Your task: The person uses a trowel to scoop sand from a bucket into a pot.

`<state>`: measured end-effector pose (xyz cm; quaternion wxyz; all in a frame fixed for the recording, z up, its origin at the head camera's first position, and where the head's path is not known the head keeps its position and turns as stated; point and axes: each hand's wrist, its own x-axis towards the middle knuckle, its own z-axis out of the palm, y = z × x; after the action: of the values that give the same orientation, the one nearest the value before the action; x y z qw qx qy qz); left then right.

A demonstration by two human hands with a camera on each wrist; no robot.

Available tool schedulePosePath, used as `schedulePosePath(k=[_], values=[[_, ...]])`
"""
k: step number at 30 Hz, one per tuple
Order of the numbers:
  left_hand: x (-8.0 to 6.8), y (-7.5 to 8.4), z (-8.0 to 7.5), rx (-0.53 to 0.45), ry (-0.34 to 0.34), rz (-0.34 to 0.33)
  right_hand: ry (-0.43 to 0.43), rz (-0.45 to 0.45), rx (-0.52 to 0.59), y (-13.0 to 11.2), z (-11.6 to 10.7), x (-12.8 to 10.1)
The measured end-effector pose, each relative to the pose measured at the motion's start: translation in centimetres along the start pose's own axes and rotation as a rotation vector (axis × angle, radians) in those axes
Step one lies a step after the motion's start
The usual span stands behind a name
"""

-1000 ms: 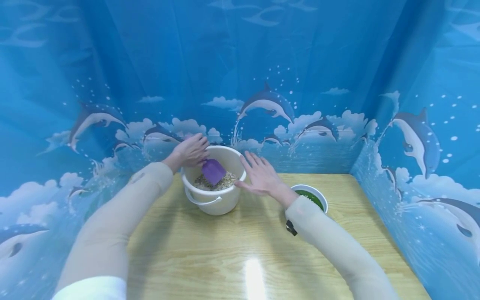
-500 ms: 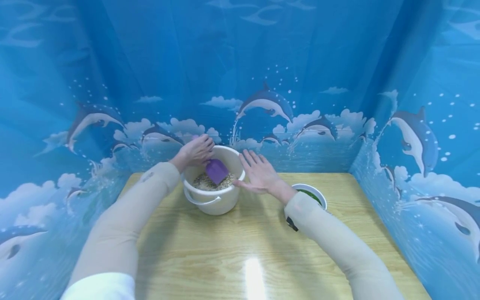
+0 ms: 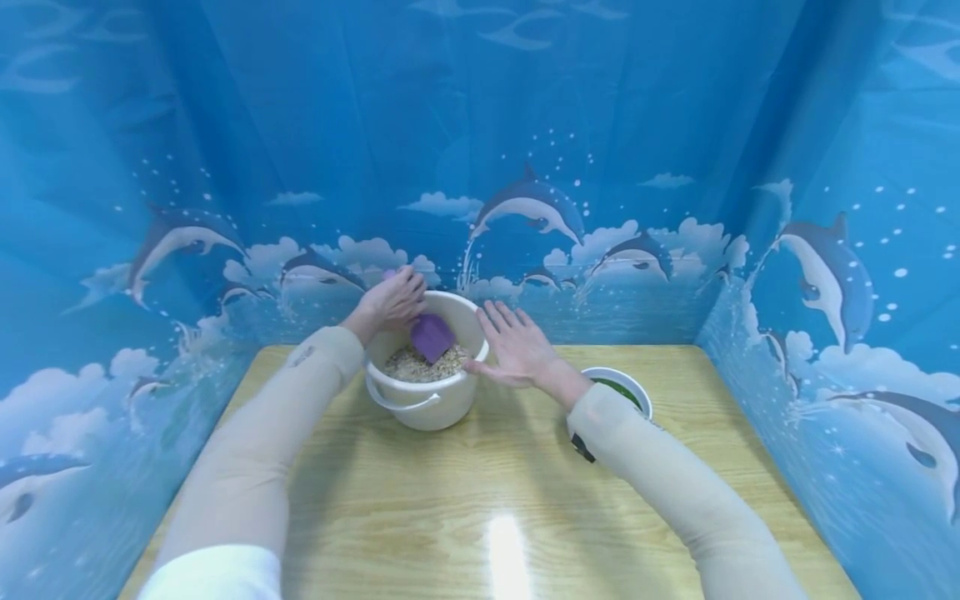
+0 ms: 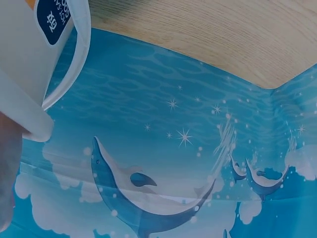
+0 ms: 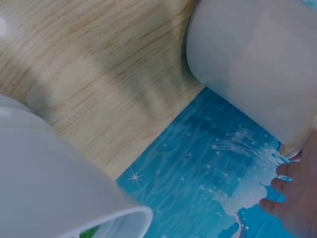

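Note:
My left hand [image 3: 392, 298] grips the handle of a purple scoop [image 3: 432, 336] at the far left rim of a white bucket [image 3: 435, 414]. The scoop's blade slants down inside the bucket, its tip at or just above a heap of pale, mixed grain-like bits [image 3: 416, 367]. Whether the blade carries any bits I cannot tell. With fingers spread, my right hand [image 3: 517, 346] rests against the bucket's right rim. In the right wrist view, the fingers [image 5: 282, 186] lie by that rim. Only the edge of the left hand [image 4: 7, 173] shows in the left wrist view.
Right of the bucket stands a white round container [image 3: 647, 398] with something green inside, partly behind the right forearm. The bucket's handle [image 3: 405, 406] hangs at its front. Blue dolphin-printed sheeting [image 3: 525, 275] borders the wooden table [image 3: 420, 500] at back and sides.
My left hand has shifted slightly to the right with the scoop. In the last half second the blade has risen a little from the bits. The right hand stays at the rim.

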<state>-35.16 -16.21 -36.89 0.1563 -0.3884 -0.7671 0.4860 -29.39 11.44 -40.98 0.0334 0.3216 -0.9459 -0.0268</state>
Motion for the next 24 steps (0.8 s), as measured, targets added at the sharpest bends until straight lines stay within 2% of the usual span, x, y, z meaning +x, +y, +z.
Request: schedulePosePath(k=[15, 24], values=[[0.7, 0.5, -0.1, -0.009, -0.023, 0.002, -0.012, 0.011, -0.006, 0.0, 0.1, 0.2], [1.2, 0.6, 0.0, 0.014, -0.039, 0.032, -0.018, 0.012, -0.002, -0.1, 0.1, 0.1]])
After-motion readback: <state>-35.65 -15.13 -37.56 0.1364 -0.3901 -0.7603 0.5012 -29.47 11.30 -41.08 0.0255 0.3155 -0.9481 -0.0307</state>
